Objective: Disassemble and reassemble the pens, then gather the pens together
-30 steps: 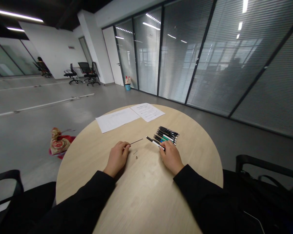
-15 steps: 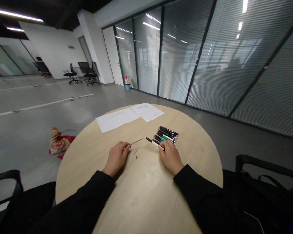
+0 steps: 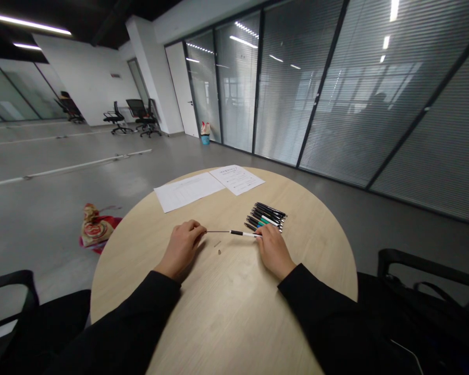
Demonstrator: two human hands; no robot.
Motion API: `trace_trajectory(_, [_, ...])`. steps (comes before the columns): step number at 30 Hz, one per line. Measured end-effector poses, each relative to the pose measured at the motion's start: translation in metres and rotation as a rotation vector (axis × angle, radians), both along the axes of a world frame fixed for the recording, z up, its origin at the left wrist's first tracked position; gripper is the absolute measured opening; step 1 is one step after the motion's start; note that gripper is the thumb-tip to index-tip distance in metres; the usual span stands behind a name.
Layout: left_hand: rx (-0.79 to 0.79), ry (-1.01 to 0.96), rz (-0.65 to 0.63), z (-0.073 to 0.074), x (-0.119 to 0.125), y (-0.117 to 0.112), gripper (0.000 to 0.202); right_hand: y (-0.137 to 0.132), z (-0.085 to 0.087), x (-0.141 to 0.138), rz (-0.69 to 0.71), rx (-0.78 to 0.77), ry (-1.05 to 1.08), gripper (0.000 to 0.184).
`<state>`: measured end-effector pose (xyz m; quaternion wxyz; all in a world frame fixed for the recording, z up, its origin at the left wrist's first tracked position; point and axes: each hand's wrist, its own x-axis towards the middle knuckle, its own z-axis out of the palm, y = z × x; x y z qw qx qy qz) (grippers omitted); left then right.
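Office: swivel chairs (image 3: pixel 137 109), glass partitions (image 3: pixel 291 94)

Room between forearms (image 3: pixel 140 312); pens (image 3: pixel 266 214) block (just beyond right hand (image 3: pixel 274 251)).

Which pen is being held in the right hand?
The white pen with the black grip, in the right hand; the other pens lie grouped on the table.

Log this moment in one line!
left hand: holds thin dark rod | right hand: holds black-and-white pen barrel | rod tip: at barrel end | nearby: two small pieces, slim mostly black pens
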<state>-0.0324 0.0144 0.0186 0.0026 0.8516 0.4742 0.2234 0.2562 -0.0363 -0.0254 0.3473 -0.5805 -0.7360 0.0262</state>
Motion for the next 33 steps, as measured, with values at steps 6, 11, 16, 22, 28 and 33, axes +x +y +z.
trace_trajectory(6, [-0.005, 0.009, -0.076, 0.001, 0.014, -0.011, 0.028, -0.006, 0.008, -0.007, 0.076, -0.018, 0.009, 0.012])
trace_trajectory(11, [-0.001, -0.026, -0.173, 0.0, 0.028, -0.022, 0.029, -0.008, 0.011, -0.009, 0.164, -0.028, 0.01, 0.016])
trace_trajectory(16, [-0.029, -0.091, -0.182, -0.002, 0.03, -0.025, 0.025, -0.008, 0.011, -0.008, 0.17, -0.017, -0.024, 0.017])
trace_trajectory(22, [-0.028, -0.164, -0.093, -0.005, 0.028, -0.023, 0.022, -0.009, 0.013, -0.009, 0.156, -0.013, 0.003, 0.016])
trace_trajectory(28, [-0.081, -0.219, -0.152, 0.001, 0.032, -0.027, 0.022, -0.008, 0.013, -0.01, 0.181, -0.015, 0.012, 0.014])
trace_trajectory(33, [-0.098, -0.234, -0.171, 0.002, 0.031, -0.028, 0.023, -0.008, 0.012, -0.01, 0.199, -0.015, 0.015, 0.014])
